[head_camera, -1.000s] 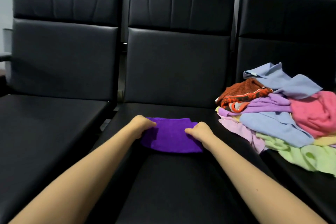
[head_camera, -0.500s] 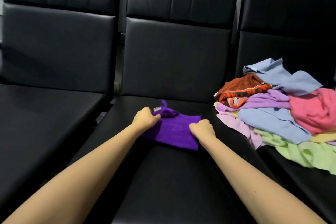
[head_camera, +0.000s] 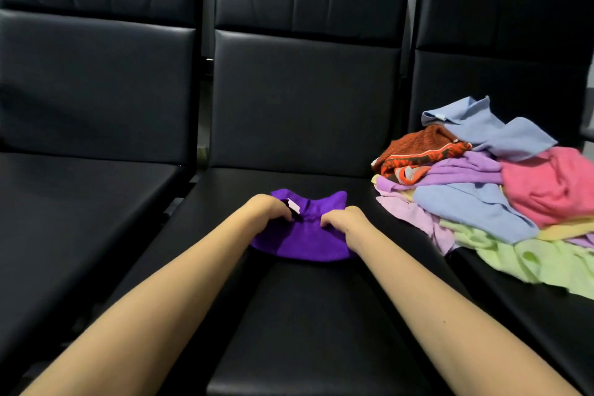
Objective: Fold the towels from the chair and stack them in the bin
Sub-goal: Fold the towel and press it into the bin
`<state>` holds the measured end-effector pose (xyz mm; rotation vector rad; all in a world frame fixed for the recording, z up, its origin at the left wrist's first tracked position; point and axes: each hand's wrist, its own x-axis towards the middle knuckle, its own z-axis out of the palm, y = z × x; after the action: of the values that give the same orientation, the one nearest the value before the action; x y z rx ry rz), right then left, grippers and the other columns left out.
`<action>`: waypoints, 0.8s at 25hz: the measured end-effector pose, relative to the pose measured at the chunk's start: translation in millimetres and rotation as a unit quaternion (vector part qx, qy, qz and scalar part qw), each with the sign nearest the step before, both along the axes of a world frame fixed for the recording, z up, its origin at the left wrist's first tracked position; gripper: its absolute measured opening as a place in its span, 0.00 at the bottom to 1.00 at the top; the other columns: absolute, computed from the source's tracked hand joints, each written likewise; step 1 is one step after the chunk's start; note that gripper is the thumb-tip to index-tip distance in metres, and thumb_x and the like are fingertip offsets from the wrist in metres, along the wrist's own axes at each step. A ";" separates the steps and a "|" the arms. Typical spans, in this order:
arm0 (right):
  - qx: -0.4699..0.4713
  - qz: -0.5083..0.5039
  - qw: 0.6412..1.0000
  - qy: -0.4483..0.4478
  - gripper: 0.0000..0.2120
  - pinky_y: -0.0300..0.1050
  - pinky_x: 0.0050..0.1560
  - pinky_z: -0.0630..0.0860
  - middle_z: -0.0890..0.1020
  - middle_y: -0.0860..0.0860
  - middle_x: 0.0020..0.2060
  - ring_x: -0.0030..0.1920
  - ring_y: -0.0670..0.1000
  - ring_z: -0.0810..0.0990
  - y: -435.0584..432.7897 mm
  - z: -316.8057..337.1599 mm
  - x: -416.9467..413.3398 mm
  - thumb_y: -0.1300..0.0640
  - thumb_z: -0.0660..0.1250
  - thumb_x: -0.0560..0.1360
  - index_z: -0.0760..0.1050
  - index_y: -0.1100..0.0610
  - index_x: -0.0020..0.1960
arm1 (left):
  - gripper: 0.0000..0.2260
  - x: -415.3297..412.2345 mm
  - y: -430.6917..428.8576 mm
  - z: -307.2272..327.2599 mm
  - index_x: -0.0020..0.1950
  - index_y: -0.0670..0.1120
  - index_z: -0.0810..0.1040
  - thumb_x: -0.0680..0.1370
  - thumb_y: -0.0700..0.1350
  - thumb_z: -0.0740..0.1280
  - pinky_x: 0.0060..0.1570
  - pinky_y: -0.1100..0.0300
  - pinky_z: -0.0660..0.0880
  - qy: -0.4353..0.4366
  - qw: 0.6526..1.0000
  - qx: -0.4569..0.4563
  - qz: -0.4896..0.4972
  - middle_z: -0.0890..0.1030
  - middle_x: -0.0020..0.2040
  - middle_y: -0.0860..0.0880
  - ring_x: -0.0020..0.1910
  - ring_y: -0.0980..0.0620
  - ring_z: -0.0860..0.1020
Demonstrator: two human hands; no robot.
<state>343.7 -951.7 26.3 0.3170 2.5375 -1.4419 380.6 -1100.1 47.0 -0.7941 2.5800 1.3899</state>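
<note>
Moved closer together since 0.5 s ago: left hand [head_camera: 268, 207] & right hand [head_camera: 345, 219], both pinching purple towel [head_camera: 302, 243] w/ curled fingers on middle chair seat [head_camera: 321, 315].

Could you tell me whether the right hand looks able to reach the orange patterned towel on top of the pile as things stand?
Probably yes. The right hand is gripping the purple towel, but nothing lies between it and the orange patterned towel, which sits exposed on the pile's near-left edge.
</note>
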 end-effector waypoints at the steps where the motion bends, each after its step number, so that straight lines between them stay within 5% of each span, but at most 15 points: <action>1: -0.055 -0.014 0.998 -0.006 0.21 0.42 0.42 0.70 0.77 0.60 0.55 0.49 0.57 0.75 3.5 1.6 1.0 0.61 0.69 0.69 0.72 0.64 0.61 | 0.12 2.1 1.3 4.3 0.56 0.40 0.78 0.74 0.42 0.70 0.45 0.58 0.68 0.003 0.998 0.062 0.011 0.77 0.52 0.44 0.49 0.48 0.73; 3: -0.124 -0.031 0.992 -0.009 0.20 0.42 0.39 0.69 0.78 0.60 0.56 0.48 0.57 0.75 13.3 7.1 2.9 0.62 0.69 0.69 0.73 0.64 0.60 | 0.04 8.4 3.3 14.7 0.43 0.43 0.77 0.76 0.42 0.67 0.36 0.60 0.69 -0.003 0.984 0.179 0.026 0.78 0.40 0.46 0.38 0.49 0.75; 5: -0.149 -0.025 0.989 -0.004 0.21 0.44 0.44 0.73 0.78 0.60 0.57 0.50 0.57 0.77 26.1 13.1 5.5 0.65 0.69 0.69 0.73 0.64 0.61 | 0.10 17.0 5.9 18.9 0.36 0.45 0.74 0.77 0.44 0.65 0.26 0.64 0.71 -0.020 0.964 0.263 0.023 0.78 0.26 0.47 0.23 0.50 0.77; 7: -0.134 -0.003 0.991 0.010 0.22 0.48 0.54 0.75 0.78 0.59 0.58 0.55 0.57 0.77 41.7 19.0 13.2 0.67 0.70 0.70 0.71 0.63 0.63 | 0.13 22.6 14.5 14.0 0.36 0.46 0.73 0.78 0.50 0.65 0.28 0.62 0.71 -0.030 0.950 0.310 0.028 0.77 0.20 0.47 0.16 0.51 0.75; 13: -0.158 0.006 0.982 0.103 0.17 0.40 0.40 0.73 0.78 0.57 0.53 0.48 0.53 0.77 99.6 38.6 44.8 0.65 0.67 0.73 0.72 0.59 0.61 | 0.15 34.1 72.3 24.5 0.36 0.45 0.72 0.80 0.50 0.61 0.26 0.62 0.74 -0.016 0.932 0.361 0.009 0.77 0.20 0.46 0.16 0.51 0.76; 17: -0.169 -0.056 0.976 0.123 0.14 0.42 0.39 0.74 0.79 0.59 0.54 0.46 0.53 0.78 153.9 49.8 67.6 0.61 0.63 0.77 0.72 0.63 0.62 | 0.14 38.6 124.7 49.5 0.40 0.44 0.75 0.81 0.49 0.59 0.39 0.56 0.72 -0.001 0.921 0.384 -0.059 0.80 0.25 0.45 0.21 0.50 0.79; 20: -0.147 -0.093 0.974 0.143 0.04 0.40 0.35 0.73 0.79 0.58 0.47 0.37 0.51 0.76 205.0 55.9 88.3 0.64 0.61 0.78 0.73 0.59 0.51 | 0.14 49.0 176.3 58.2 0.41 0.43 0.74 0.82 0.47 0.57 0.44 0.56 0.73 -0.005 0.919 0.378 -0.107 0.80 0.25 0.45 0.30 0.48 0.79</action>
<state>431.9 -746.8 82.1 0.3235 2.5064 -2.0389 429.5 -923.8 105.2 -0.3673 1.7742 2.0518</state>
